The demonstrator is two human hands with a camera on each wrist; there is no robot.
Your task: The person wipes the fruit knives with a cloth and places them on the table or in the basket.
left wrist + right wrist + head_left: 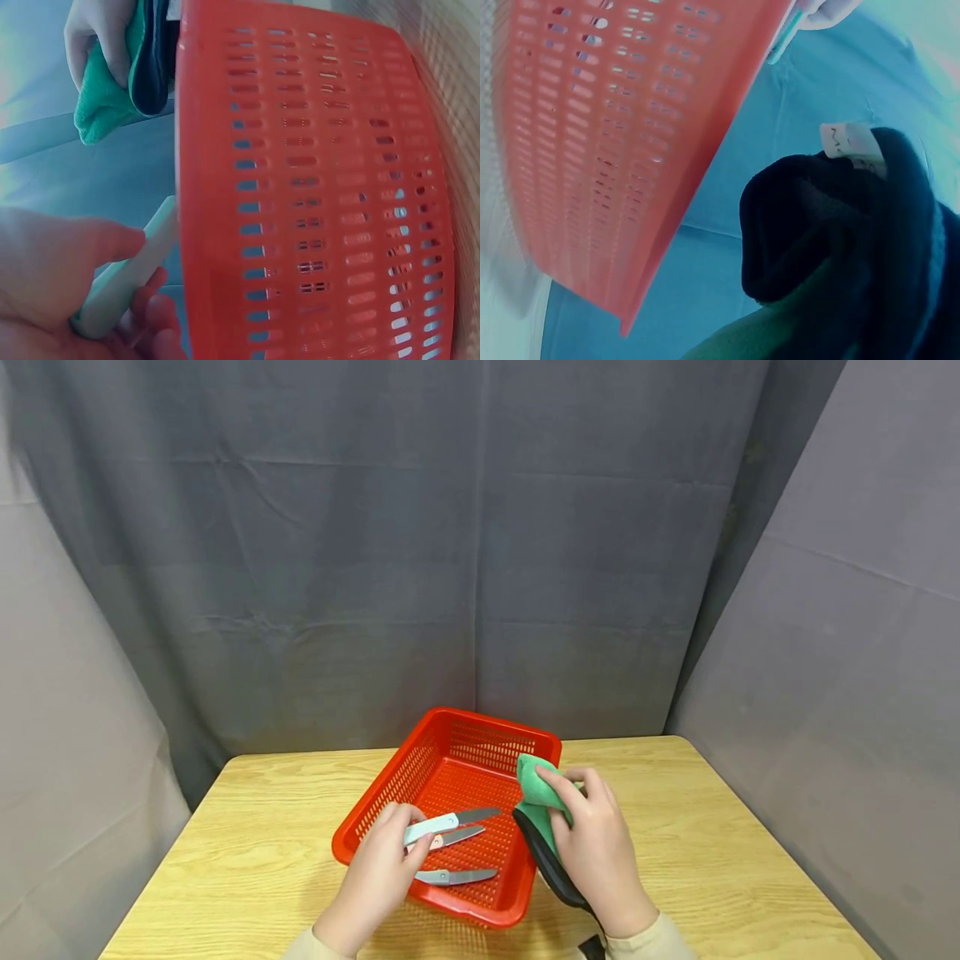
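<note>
My left hand pinches a knife by its pale mint handle, blade pointing right, above the near part of a red plastic basket. In the left wrist view the thumb lies along that handle. Two more knives are in the basket: one with a cream-pink handle, partly hidden by the hand, and one with a pale grey handle. Beside the basket's right rim, my right hand grips a bunched green cloth with a black border. A white tag shows on the border.
The basket has slotted walls and stands at an angle on a light wood table. A dark grey curtain hangs behind the table, with paler cloth panels at both sides.
</note>
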